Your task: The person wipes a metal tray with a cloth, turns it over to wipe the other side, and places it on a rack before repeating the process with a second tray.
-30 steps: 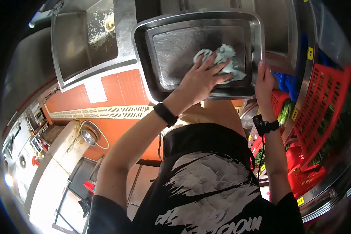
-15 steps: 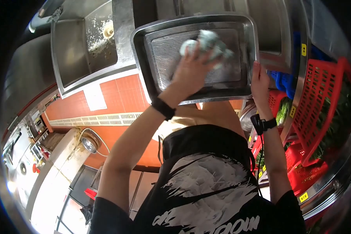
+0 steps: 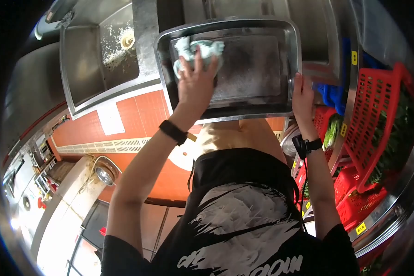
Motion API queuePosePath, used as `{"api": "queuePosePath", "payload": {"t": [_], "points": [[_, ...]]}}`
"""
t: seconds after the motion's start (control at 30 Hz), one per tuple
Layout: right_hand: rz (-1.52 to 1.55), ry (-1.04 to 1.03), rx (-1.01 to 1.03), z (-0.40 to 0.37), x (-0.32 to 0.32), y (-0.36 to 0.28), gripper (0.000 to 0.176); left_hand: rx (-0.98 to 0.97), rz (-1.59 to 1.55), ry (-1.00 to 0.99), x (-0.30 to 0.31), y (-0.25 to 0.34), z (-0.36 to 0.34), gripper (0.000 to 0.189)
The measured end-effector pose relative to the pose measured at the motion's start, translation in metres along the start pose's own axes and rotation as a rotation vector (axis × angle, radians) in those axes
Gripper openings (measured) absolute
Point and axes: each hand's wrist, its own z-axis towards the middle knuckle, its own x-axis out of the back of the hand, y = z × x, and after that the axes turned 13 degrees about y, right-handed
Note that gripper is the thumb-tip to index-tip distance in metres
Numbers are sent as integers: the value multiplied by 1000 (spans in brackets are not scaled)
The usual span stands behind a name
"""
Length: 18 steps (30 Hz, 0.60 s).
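A large steel tray point(image 3: 257, 69) is held out in front of me over the steel sinks. My left hand point(image 3: 195, 85), with a black band on the wrist, presses a pale green cloth point(image 3: 198, 47) into the tray's far left corner. My right hand point(image 3: 302, 99), with a black watch on the wrist, grips the tray's right rim near its near corner. The tray's bottom looks wet and dull.
A steel sink basin point(image 3: 85, 60) with white residue near its drain lies to the left. Red plastic baskets point(image 3: 377, 115) holding leafy greens stand at the right, with a blue crate point(image 3: 332, 95) behind them. Orange floor tiles and a drain grate show below.
My left hand has swept the cloth from the tray's right side across to its far left corner. My right hand has kept its hold on the right rim.
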Motion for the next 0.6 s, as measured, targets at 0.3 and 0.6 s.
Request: {"api": "queuePosePath", "payload": {"t": [0.3,0.6], "points": [[12,63,21,-2,2,-3,40,-452,-607,-65,5,31,-13,55],[21,31,48,-5,-2,-5,40,-13,-136,-6,-5,-14,7,67]]}}
